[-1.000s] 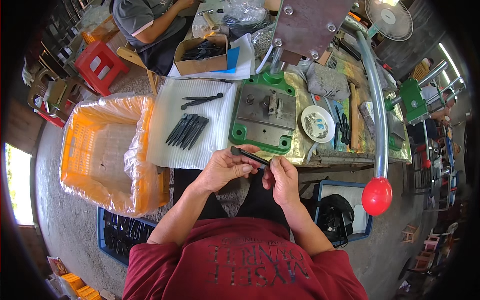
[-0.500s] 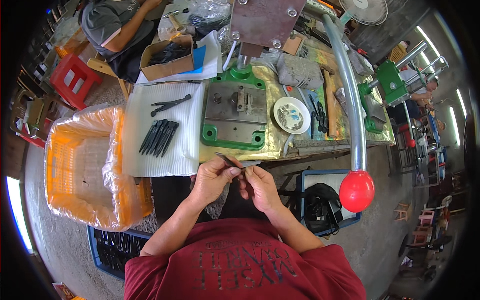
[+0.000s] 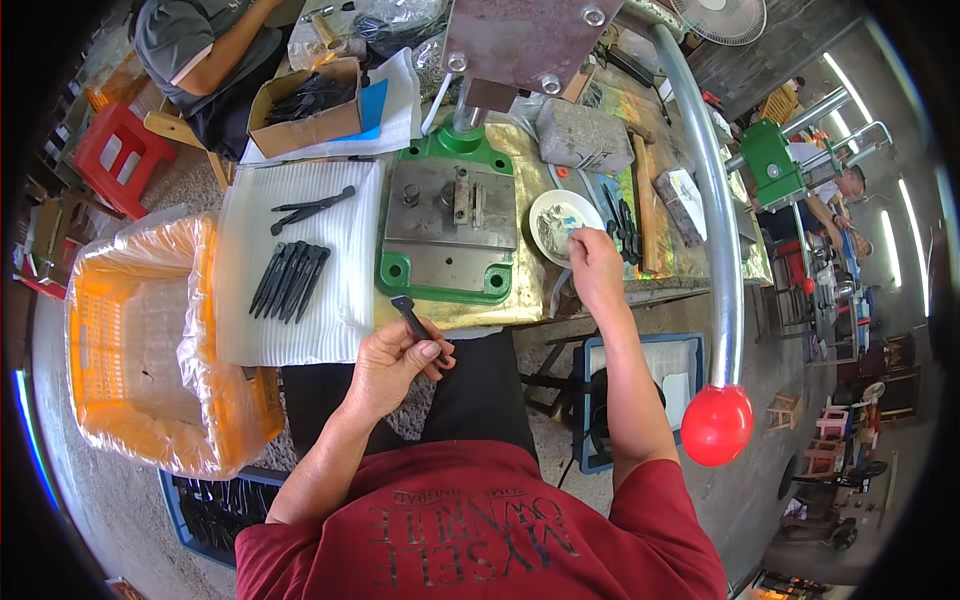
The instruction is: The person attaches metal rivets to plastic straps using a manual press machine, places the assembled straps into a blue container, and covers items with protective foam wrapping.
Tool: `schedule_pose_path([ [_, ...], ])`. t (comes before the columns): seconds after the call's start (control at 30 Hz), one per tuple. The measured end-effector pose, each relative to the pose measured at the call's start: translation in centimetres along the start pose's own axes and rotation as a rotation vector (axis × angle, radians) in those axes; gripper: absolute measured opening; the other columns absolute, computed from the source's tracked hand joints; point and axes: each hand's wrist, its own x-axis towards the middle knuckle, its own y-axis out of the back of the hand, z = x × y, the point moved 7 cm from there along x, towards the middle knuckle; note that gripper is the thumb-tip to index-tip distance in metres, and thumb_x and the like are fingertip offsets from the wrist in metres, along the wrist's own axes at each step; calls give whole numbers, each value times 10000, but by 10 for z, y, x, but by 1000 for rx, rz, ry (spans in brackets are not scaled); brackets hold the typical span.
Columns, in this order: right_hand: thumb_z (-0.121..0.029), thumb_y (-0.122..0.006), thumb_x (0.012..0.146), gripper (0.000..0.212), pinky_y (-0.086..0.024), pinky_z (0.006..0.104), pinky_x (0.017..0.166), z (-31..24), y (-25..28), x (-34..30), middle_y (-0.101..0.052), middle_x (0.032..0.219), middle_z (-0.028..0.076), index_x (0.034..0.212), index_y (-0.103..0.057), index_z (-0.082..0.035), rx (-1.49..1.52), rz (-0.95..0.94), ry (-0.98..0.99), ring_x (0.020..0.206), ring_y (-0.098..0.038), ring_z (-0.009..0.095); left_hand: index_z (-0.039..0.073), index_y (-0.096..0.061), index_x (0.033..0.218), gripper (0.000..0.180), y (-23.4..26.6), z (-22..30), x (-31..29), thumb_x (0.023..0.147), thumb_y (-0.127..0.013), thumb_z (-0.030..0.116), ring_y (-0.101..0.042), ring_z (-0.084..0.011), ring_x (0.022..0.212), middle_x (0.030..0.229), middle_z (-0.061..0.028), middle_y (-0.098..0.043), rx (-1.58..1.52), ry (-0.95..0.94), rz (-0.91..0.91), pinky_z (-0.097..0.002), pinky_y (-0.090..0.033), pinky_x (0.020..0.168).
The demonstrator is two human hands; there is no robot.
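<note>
My left hand point(image 3: 395, 368), low in front of the bench's front edge, grips a slim black part point(image 3: 409, 312) with a rounded, flattened head. Its lower end is hidden by my fingers. My right hand point(image 3: 598, 268) reaches over the near right rim of a white bowl point(image 3: 536, 238) of small silvery pieces. Its fingers are bent together at the pieces; whatever they pinch is too small to make out. A bundle of similar black parts point(image 3: 290, 282) lies on white foam sheet point(image 3: 345, 300) at the left, with two crossed black parts point(image 3: 312, 210) above it.
A green-based press point(image 3: 440, 287) stands mid-bench; its lever ends in a red knob point(image 3: 717, 426) at right. An orange crate point(image 3: 90, 350) lined with plastic sits left. Behind are a cardboard box point(image 3: 310, 122), a stone block point(image 3: 585, 138) and a seated person point(image 3: 205, 60).
My hands have parted. The right went up and right to the white bowl, while the left keeps the black part, now tilted with its head showing. The whole view shifted slightly.
</note>
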Motion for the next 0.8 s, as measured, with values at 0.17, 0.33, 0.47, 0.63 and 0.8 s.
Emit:
schedule_pose_path([
  [0.17,-158,-537,735,108,-358,489,622,2,-29,6,-557,750,105,792,-540,-66,-357,-235,-60,734,-545,289,-3,-506,889,86,4,-5,0,814,-504,40,-595,-150,662,779,-105,-592,19,25,18,-197,-483,526],
  [0.33,-127,-534,725,76,-359,462,614,17,-28,14,-552,736,94,774,-542,-68,-398,-216,22,717,-540,289,-2,-508,900,96,5,-6,0,814,-505,40,-591,-142,665,791,-102,-592,31,29,8,-194,-477,522],
  [0.47,-86,-528,728,40,-381,419,611,28,-11,18,-549,740,113,758,-536,-60,-200,-113,7,704,-538,300,-1,-507,915,108,7,-8,1,814,-503,37,-590,-144,678,802,-101,-592,24,24,20,-196,-478,528],
  [0.63,-92,-523,747,50,-406,413,612,39,-5,16,-553,768,130,775,-531,-51,-79,-66,-53,720,-539,321,1,-496,965,159,6,-11,3,806,-498,8,-589,-149,705,821,-99,-591,22,57,3,-201,-481,548],
  [0.8,-125,-508,770,78,-403,428,635,36,-10,16,-556,782,125,795,-536,-57,-180,-108,-95,735,-540,314,-6,-496,978,175,7,-13,2,805,-510,22,-584,-135,709,818,-88,-593,30,75,12,-205,-478,553],
])
